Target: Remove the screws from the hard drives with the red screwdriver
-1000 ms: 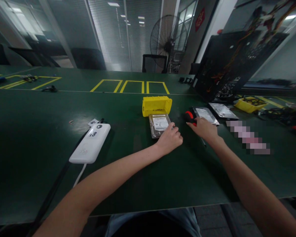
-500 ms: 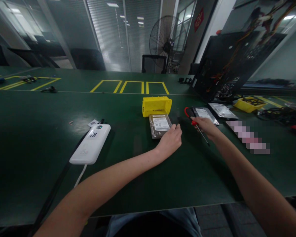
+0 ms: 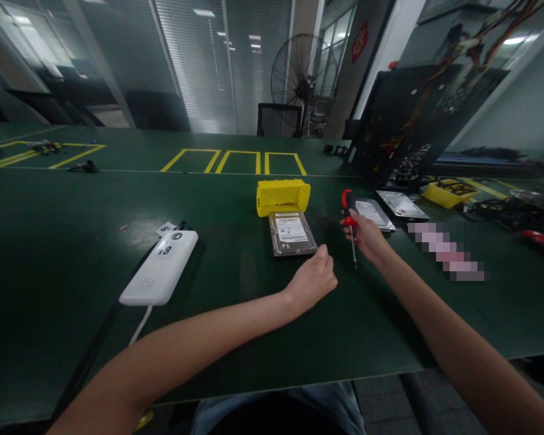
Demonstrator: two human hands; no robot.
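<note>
The fingers (image 3: 361,225) of the right hand (image 3: 367,237) are wrapped round the red-and-black-handled screwdriver (image 3: 348,204), gripping it at the lower end of the handle. The tool stands close to upright. Its handle rises above the knuckles and its thin metal shaft points down past the hand toward the dark green table mat (image 3: 236,314), its tip just above the mat or on it; which cannot be told.

The fingers (image 3: 323,258) of the left hand (image 3: 315,279) are curled inward, with the thumb drawn up to the forefinger. Whether anything small is pinched between them cannot be told. These fingertips sit just beside the near right corner of the silver hard drive with the white label (image 3: 292,233), close to its edge but apparently not on it.

The drive lies flat on the mat, label up, between the two hands and a little farther out than the left one. The screwdriver is to its right, near but apart. The far end of the drive lies just beside, perhaps touching, the yellow plastic bin (image 3: 282,196).

To the right of the screwdriver two more flat silver drives (image 3: 375,212) (image 3: 401,204) lie side by side, and beyond them stands an open black computer case with coloured wiring (image 3: 412,127). A white power bank with a numbered sticker (image 3: 159,267) lies well to the left, a white cable running from its near end.
</note>
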